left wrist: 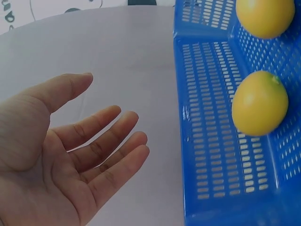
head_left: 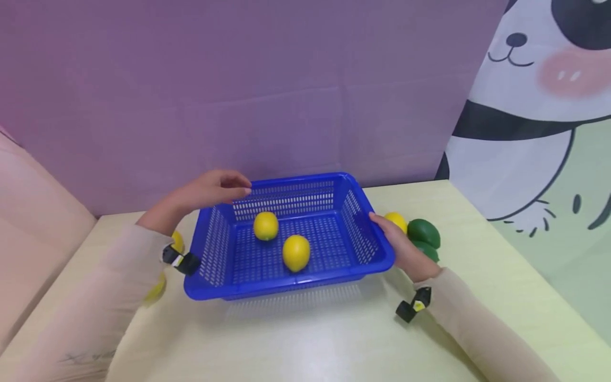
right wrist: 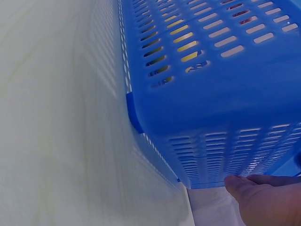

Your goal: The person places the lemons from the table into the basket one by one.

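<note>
A blue plastic basket (head_left: 296, 281) with slotted walls stands in the middle of the head view. Two lemons, a rear one (head_left: 265, 226) and a front one (head_left: 296, 253), lie inside it. My right hand (head_left: 400, 245) grips the basket's right rim, thumb on top; its other fingers are mostly hidden. In the right wrist view the same hand (right wrist: 270, 200) is at the basket's outer wall. My left hand (head_left: 212, 191) hovers near the back left corner. The left wrist view shows that hand (left wrist: 70, 150) with loosely bent fingers, apart from the basket and holding nothing.
On the pale table (head_left: 305, 345), a yellow fruit (head_left: 397, 221) and two dark green fruits, one behind (head_left: 424, 233) and one in front (head_left: 426, 250), lie right of the basket. Yellow fruits (head_left: 156, 289) show partly beyond my left forearm. A purple cloth (head_left: 286, 106) hangs behind.
</note>
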Available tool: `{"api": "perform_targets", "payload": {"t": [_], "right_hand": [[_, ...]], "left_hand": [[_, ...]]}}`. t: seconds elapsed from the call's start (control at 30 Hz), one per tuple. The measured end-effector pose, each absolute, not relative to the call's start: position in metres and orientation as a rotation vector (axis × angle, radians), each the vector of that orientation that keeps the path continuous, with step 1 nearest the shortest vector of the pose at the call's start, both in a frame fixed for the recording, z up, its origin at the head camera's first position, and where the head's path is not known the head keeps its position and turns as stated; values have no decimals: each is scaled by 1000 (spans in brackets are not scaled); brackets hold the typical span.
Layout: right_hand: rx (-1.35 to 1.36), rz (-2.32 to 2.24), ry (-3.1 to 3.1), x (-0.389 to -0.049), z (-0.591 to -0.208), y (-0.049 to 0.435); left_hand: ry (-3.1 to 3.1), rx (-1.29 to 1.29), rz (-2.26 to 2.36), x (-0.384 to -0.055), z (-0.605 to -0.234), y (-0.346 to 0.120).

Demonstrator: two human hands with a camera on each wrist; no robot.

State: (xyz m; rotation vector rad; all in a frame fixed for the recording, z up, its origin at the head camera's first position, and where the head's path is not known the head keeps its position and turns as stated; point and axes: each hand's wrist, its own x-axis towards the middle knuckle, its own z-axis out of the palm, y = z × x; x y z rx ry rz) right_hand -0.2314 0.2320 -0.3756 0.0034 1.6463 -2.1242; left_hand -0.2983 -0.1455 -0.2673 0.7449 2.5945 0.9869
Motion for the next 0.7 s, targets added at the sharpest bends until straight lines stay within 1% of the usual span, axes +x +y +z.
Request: {"api": "perform_targets", "payload": {"t": [0.27,0.7], "right_hand": [[-16,-2124,1661,-231,-376,232],[-5,-2143,1636,-231,-377,231]], "left_hand": [[2634,695,997,-294,-263,-165],[2677,688,1044,-287,-269,-202]]}}
